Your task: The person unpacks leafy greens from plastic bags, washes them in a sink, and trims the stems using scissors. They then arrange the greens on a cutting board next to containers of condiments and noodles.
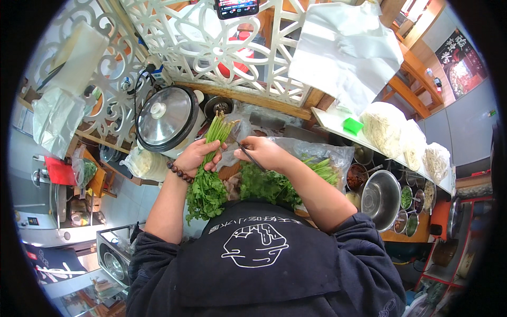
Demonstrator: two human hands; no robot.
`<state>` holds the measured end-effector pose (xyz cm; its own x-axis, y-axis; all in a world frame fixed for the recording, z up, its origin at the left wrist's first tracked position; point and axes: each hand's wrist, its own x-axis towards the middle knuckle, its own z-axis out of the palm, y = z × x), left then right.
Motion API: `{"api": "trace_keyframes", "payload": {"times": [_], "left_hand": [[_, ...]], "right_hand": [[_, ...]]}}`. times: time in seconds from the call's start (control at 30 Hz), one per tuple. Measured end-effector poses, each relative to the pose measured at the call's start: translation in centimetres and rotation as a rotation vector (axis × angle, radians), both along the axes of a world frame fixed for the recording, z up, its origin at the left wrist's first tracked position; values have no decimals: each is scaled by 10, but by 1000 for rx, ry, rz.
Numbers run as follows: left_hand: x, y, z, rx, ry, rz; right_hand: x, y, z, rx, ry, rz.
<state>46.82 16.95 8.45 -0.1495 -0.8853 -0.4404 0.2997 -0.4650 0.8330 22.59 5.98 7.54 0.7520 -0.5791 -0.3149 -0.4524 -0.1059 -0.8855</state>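
My left hand (pixel 200 157), with a dark beaded bracelet at the wrist, grips a bunch of coriander (pixel 206 194). The bunch's pale root ends point away from me, and its leaves hang toward my apron. In my right hand (pixel 266 153) is a slim dark knife (pixel 251 155), its narrow tip close to the stems near the roots. Whether the blade touches them I cannot tell. Below my right forearm lies more coriander (pixel 263 184) on the worktop, its stems to the right beside a clear plastic bag (pixel 336 154). My forearm hides part of this pile.
A lidded electric cooker (pixel 168 119) stands at the left beside a dark pot (pixel 218 105). On the right are a steel bowl (pixel 380 200) and several small containers of chopped ingredients. Bagged noodles (pixel 383 128) sit on a white shelf. A white lattice screen (pixel 218 49) closes the back.
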Motion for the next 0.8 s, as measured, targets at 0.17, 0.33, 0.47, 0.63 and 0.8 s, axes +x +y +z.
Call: {"api": "trace_keyframes", "payload": {"times": [0.17, 0.33, 0.47, 0.63, 0.8], "left_hand": [[2, -8, -7, 41, 28, -30], [8, -14, -19, 90, 38, -106], [15, -17, -27, 121, 51, -184], [24, -28, -38, 207, -14, -247], [30, -36, -54, 219, -87, -286]], "right_hand": [[12, -4, -2, 37, 25, 0], [22, -9, -6, 11, 39, 27], [30, -9, -12, 64, 53, 31], [38, -13, -36, 105, 99, 37], [38, -13, -31, 110, 123, 45]]}}
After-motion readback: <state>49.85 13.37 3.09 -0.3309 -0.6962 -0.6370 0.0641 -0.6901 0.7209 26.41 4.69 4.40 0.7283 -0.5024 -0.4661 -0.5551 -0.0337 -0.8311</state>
